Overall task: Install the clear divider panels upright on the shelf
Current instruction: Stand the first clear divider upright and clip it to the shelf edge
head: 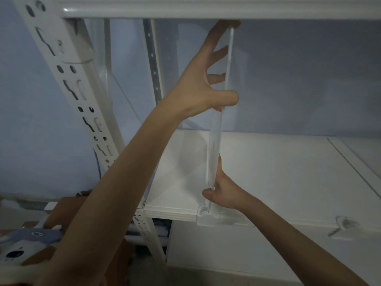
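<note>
A clear divider panel [216,141] stands upright, seen edge-on, between the white shelf [278,178] and the shelf above [206,9]. Its lower front corner sits in a clear clip [207,216] on the shelf's front edge. My left hand [204,79] grips the panel's upper front edge, thumb on the near side and fingers spread up to the top shelf. My right hand [222,190] pinches the panel's lower edge just above the clip. Another clear panel [103,65] stands further left by the post.
A white slotted upright post [82,96] runs diagonally at the left. A second clear clip [343,226] sits on the shelf's front edge at the right. Cardboard boxes [66,211] and a blue-and-white object [26,242] lie at the lower left.
</note>
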`<state>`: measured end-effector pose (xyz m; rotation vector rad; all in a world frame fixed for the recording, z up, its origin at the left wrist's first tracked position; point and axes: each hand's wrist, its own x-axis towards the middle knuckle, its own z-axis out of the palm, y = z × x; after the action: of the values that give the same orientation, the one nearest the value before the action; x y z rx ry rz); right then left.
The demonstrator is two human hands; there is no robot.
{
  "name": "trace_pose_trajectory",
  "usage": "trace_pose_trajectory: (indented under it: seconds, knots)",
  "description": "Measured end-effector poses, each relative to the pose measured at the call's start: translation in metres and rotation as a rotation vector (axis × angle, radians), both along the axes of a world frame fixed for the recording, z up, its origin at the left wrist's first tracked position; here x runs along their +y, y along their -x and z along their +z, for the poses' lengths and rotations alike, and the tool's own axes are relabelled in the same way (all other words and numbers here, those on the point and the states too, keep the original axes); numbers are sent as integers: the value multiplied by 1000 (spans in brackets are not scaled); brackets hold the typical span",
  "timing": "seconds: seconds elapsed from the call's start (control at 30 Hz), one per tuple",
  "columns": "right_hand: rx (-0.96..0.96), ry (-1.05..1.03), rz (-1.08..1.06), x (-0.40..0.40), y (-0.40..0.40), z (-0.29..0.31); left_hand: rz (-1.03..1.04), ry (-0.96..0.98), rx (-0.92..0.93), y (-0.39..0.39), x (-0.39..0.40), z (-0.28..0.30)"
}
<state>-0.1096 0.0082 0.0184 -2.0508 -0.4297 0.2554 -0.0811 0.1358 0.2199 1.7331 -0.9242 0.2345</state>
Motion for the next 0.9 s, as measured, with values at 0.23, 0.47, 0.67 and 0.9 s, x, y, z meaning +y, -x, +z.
trace_pose_trajectory:
  seconds: [0.23,0.47,0.67,0.9]
  knots:
    - [51,-73,-11,-5,5,0,12,9,-23,3,0,-3]
    - [-26,-31,-44,1,8,-2,65,-9,-29,6,2,-6]
    - [-97,24,-61,7,4,-9,113,-13,-37,4,7,-9]
    - [-107,22,-68,9,3,-23,77,-33,-68,3,11,-17]
